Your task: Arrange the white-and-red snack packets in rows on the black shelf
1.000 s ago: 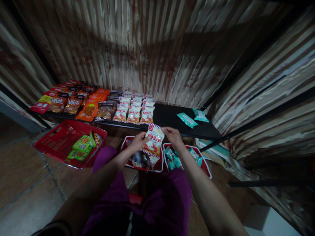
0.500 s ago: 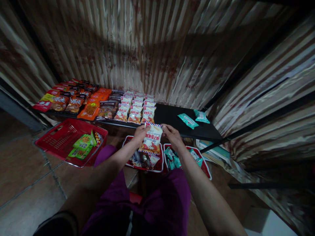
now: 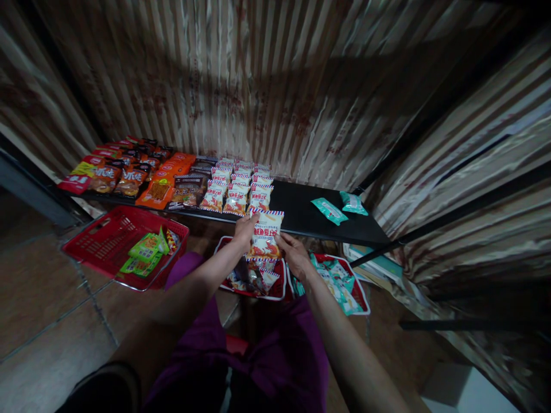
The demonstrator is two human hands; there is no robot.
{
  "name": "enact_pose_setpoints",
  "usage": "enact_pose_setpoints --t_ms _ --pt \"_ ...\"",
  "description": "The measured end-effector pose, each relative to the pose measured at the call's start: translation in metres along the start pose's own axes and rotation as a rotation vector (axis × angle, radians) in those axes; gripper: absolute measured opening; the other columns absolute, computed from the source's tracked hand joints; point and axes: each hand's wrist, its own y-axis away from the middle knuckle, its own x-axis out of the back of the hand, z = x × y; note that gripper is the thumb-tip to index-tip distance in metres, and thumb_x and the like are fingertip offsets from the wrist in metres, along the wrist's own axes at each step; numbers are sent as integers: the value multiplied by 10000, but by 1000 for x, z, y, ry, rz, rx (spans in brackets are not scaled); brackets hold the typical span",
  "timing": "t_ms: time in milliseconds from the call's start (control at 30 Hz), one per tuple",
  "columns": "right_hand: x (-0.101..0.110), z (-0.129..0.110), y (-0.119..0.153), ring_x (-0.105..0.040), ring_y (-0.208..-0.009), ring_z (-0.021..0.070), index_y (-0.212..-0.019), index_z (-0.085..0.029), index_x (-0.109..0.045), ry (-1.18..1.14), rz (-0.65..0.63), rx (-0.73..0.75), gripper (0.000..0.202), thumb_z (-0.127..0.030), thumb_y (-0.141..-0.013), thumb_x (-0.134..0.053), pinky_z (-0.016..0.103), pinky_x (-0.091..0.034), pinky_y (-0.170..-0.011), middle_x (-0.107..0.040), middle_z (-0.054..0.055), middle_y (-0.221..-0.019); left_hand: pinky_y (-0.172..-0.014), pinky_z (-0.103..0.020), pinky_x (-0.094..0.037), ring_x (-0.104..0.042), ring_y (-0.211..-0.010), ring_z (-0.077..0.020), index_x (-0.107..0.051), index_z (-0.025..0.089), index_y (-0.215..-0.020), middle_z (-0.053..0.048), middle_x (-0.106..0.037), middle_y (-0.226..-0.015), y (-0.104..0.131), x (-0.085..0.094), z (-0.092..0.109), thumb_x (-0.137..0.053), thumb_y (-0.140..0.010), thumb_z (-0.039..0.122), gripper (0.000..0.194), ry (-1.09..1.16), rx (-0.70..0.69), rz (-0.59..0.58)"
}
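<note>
Between my two hands is a white snack bag [image 3: 266,235] with a striped top edge and red lettering, its printed front facing me. My left hand [image 3: 245,230] grips its left edge, and my right hand [image 3: 293,252] pinches its lower right side. The bag hangs over a red basket [image 3: 281,287] with a white rim, which holds more snack packs. Just beyond it, rows of matching white snack bags [image 3: 236,192] stand on the black shelf [image 3: 293,203].
Left on the shelf are dark brown packs [image 3: 189,189], orange packs [image 3: 159,186] and red bags [image 3: 80,176]. Two teal packs [image 3: 329,211] lie at its right. A red basket [image 3: 99,241] with green packs stands left; another basket [image 3: 365,304] with teal packs stands right.
My right hand has slid from the bag's upper right corner down to its lower right side. The bag has risen slightly, and my left hand has moved up a little with it.
</note>
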Motion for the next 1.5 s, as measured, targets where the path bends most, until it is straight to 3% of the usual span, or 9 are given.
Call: enact_pose_setpoints --t_ms 167,300,467,600,800,1033,1233,1500 --pt "-2 2 2 -682 -785 235 -922 -212 -670 -5 71 6 458 -485 -565 -755 366 -547 -723 -735 36 -875 -569 -281 -493 -607 -542 -148 -620 130 -693 -27 -660 -610 -2 -1 2 -733 -590 371 286 -37 -31 61" --pt "-2 6 6 -681 -826 236 -977 -224 -653 7 37 11 491 -545 -609 -705 347 -548 -706 -726 50 -938 -554 -278 -487 -587 -515 -137 -598 134 -654 -3 -626 -561 -4 -2 2 -721 -605 354 256 -56 -46 122" --pt "0 8 9 -678 -820 235 -924 -231 -661 2 35 -20 443 -497 -578 -742 339 -549 -677 -729 45 -899 -582 -288 -490 -583 -520 -136 -578 139 -637 13 -594 -534 -3 -7 7 -676 -666 294 186 -80 -19 171" --pt "2 11 6 -679 -759 227 -869 -215 -664 -51 106 -18 401 -432 -549 -770 349 -549 -671 -730 30 -807 -628 -297 -494 -605 -568 -147 -601 143 -708 -5 -630 -595 -3 -9 12 -662 -691 286 156 -66 29 114" --pt "3 11 2 -678 -695 231 -783 -206 -652 -136 234 -23 319 -381 -545 -772 356 -556 -623 -723 30 -721 -587 -262 -466 -581 -541 -131 -631 158 -792 -10 -629 -602 5 2 8 -679 -668 439 310 -173 187 -66" --pt "4 6 4 -671 -693 225 -790 -199 -663 -102 255 -20 302 -397 -582 -757 320 -546 -564 -726 52 -765 -657 -294 -498 -635 -643 -162 -636 133 -852 -58 -695 -760 13 12 -5 -777 -576 298 351 -187 146 -304" --pt "5 9 10 -631 -642 102 -811 -229 -680 -183 178 -74 317 -351 -548 -808 216 -537 -592 -708 -23 -798 -670 -321 -511 -638 -616 -172 -625 127 -813 -48 -686 -678 2 6 -11 -756 -610 267 279 -138 83 -176" --pt "4 16 12 -598 -640 64 -771 -219 -700 -228 171 -50 321 -240 -481 -834 164 -508 -603 -688 -38 -743 -653 -330 -507 -628 -582 -176 -614 128 -775 -40 -662 -615 3 4 -8 -721 -657 259 206 -144 82 -140"
